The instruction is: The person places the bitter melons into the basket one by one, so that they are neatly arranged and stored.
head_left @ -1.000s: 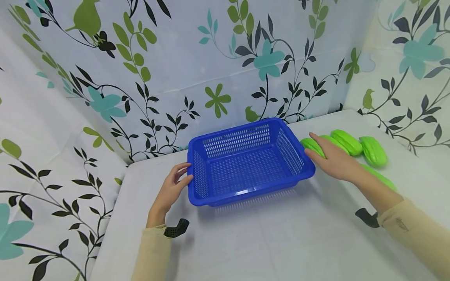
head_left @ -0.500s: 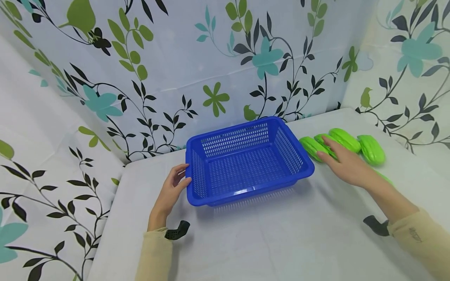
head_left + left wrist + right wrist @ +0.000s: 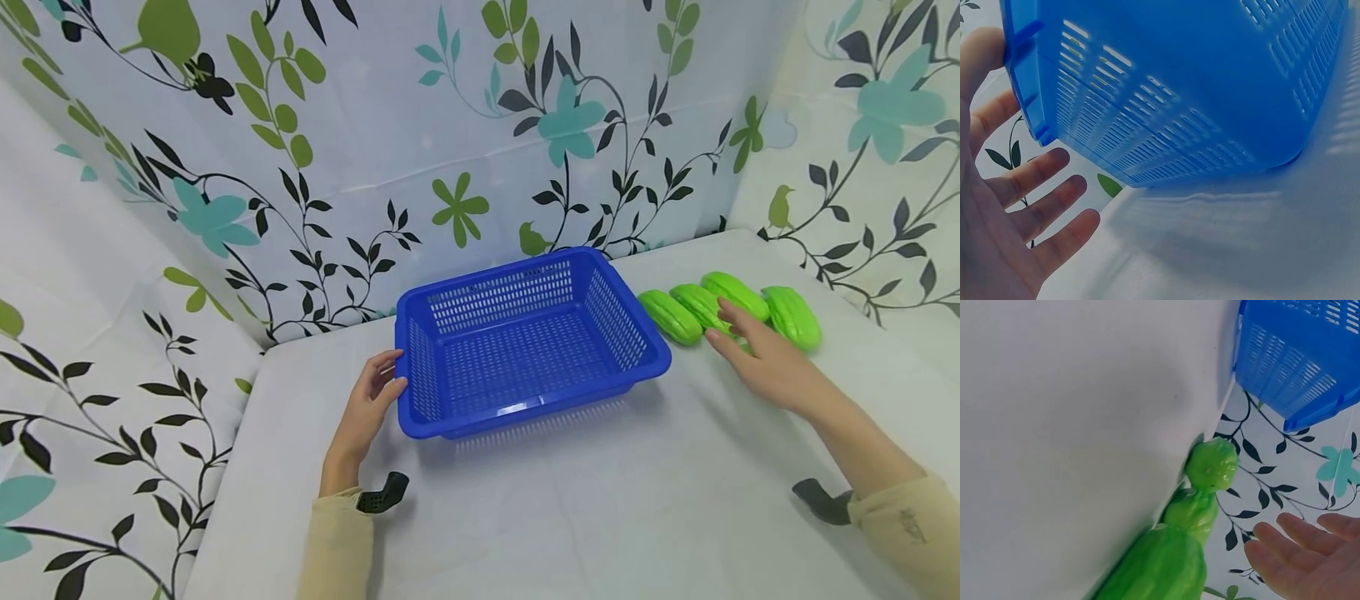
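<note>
A blue plastic basket (image 3: 517, 350) with slotted walls sits on the white-covered table, with nothing inside. My left hand (image 3: 362, 417) touches its left rim with thumb and index finger. In the left wrist view the other fingers of my left hand (image 3: 1029, 212) are spread, apart from the wall. To the right of the basket lie several glossy, bright green, ribbed oblong pieces (image 3: 670, 317), three of them in a row. My right hand (image 3: 772, 367) holds nothing, its fingers extended close by these green pieces (image 3: 1154, 569) and partly hiding them in the head view.
A white cloth printed with leaves, flowers and birds (image 3: 460, 210) hangs behind the table and along both sides. White cloth (image 3: 570, 508) covers the tabletop in front of the basket. A dark wrist camera (image 3: 382, 493) sits at the left cuff, another (image 3: 821, 502) at the right.
My right hand has moved away from the basket's right rim, to the right and toward me, uncovering more green pieces. My left hand has stayed at the left rim.
</note>
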Action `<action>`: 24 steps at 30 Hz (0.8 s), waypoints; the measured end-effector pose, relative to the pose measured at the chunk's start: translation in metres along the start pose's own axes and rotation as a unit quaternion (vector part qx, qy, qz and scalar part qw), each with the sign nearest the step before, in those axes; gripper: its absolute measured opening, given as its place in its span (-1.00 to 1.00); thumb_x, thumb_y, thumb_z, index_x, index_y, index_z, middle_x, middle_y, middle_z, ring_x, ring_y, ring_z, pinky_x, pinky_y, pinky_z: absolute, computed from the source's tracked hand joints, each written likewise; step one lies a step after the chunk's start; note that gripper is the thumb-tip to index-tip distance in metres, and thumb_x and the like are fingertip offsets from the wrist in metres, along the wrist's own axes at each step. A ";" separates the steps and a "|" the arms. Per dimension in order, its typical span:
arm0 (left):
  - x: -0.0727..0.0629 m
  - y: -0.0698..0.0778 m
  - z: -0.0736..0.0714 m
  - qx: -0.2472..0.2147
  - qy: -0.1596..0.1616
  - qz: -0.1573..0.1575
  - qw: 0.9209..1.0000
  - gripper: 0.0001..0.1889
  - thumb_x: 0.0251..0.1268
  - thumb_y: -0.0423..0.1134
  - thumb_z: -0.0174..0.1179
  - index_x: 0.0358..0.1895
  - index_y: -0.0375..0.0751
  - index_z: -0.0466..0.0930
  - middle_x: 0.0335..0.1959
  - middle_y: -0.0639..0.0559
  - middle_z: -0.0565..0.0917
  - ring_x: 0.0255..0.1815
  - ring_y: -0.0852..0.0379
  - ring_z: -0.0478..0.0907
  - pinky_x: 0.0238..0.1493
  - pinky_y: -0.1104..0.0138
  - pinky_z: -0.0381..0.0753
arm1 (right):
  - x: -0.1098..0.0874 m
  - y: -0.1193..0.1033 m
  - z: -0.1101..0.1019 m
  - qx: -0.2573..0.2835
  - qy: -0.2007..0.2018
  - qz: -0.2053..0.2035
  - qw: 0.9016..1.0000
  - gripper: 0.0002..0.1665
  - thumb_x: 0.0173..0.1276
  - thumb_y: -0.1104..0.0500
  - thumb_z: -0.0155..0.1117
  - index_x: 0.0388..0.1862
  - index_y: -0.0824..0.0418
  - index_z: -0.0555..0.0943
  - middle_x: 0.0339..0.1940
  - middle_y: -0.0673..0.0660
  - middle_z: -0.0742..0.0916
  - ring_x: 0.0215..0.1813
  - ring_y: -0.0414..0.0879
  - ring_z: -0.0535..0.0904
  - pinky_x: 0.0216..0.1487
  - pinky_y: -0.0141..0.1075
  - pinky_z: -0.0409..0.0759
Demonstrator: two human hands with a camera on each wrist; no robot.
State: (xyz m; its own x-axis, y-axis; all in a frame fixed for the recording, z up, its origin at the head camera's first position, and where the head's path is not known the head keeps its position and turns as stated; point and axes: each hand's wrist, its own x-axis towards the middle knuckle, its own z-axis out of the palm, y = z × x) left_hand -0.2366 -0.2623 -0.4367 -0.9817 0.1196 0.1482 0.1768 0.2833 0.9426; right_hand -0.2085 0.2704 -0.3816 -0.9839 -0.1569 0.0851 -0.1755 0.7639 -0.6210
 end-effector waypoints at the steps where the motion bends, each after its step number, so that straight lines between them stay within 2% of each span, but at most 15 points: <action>1: 0.000 0.000 0.000 0.000 0.001 -0.001 1.000 -0.48 0.45 -0.07 0.12 0.41 -0.01 0.27 0.43 -0.11 0.28 0.44 -0.15 0.20 0.38 -0.18 0.15 | -0.001 0.002 0.000 0.002 0.004 -0.002 1.000 -0.17 0.60 -0.10 -0.18 0.57 0.34 -0.15 0.41 0.56 0.26 0.35 0.52 0.20 0.21 0.40 0.19; 8: -0.001 0.000 0.002 0.003 0.001 0.006 1.000 -0.48 0.46 -0.05 0.09 0.42 0.02 0.25 0.40 -0.12 0.31 0.43 -0.14 0.22 0.38 -0.19 0.13 | -0.008 0.023 -0.002 0.009 0.033 0.000 0.999 -0.17 0.58 -0.08 -0.09 0.58 0.32 -0.11 0.38 0.55 0.31 0.31 0.52 0.26 0.17 0.38 0.25; 14: -0.001 0.000 0.003 0.002 0.001 -0.003 1.000 -0.47 0.46 -0.05 0.08 0.43 0.03 0.24 0.41 -0.13 0.30 0.44 -0.15 0.20 0.39 -0.21 0.10 | -0.011 0.040 -0.009 -0.031 0.062 0.003 0.998 -0.21 0.51 -0.05 0.08 0.49 0.39 0.15 0.27 0.57 0.40 0.17 0.51 0.38 0.05 0.38 0.32; 20: -0.001 0.002 0.003 0.003 -0.002 -0.004 1.000 -0.47 0.48 -0.06 0.06 0.44 0.04 0.22 0.42 -0.16 0.28 0.46 -0.18 0.17 0.40 -0.22 0.06 | -0.011 0.057 -0.016 -0.099 0.020 0.008 0.995 -0.33 0.44 0.01 0.19 0.31 0.47 0.36 0.22 0.66 0.35 0.22 0.62 0.20 0.09 0.47 0.17; 24: -0.002 0.002 0.003 0.000 -0.002 -0.008 1.000 -0.47 0.48 -0.07 0.05 0.45 0.04 0.21 0.43 -0.16 0.27 0.46 -0.18 0.16 0.41 -0.21 0.05 | -0.011 0.066 -0.018 -0.135 -0.015 -0.006 0.991 -0.35 0.37 0.11 0.26 0.27 0.50 0.38 0.18 0.70 0.39 0.19 0.64 0.23 0.10 0.46 0.21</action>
State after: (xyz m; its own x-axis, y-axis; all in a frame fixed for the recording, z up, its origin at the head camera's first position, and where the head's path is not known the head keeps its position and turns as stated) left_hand -0.2337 -0.2595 -0.4358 -0.9840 0.1198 0.1322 0.1616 0.2851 0.9448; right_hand -0.2095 0.3342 -0.4094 -0.9811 -0.1822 0.0650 -0.1931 0.9009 -0.3888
